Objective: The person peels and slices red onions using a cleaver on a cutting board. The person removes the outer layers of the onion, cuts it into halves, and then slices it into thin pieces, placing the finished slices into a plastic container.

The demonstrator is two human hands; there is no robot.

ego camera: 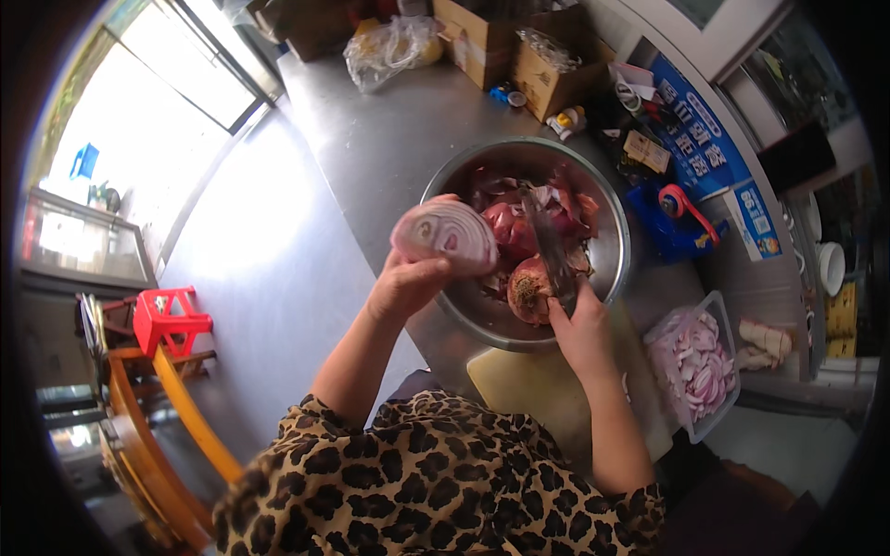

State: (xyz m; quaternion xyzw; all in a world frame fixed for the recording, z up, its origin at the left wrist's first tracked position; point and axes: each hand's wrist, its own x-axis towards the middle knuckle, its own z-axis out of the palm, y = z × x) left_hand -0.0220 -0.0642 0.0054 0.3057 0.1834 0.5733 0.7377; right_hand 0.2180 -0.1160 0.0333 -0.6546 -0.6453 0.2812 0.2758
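Observation:
My left hand [407, 285] holds a halved red onion [445, 240] at the left rim of a steel bowl [612, 257], its ringed cut face turned up. The knife [548, 240] is in my right hand [583, 330], gripped at its near end, with its dark blade reaching over the bowl. Beneath the blade lies an onion with its brown root end showing [527, 288]. Loose red onion skins [577, 208] and peeled purple-red onion pieces [507, 226] fill the bowl's middle. The blade and my fingers hide part of them.
Between the bowl and my body lies a yellowish cutting board [518, 389]. Right of it stands a clear plastic container [726, 320] of sliced onion [699, 379]. Cardboard boxes [549, 76], a plastic bag [389, 48] and a red-handled tool [688, 208] sit along the steel table [361, 132].

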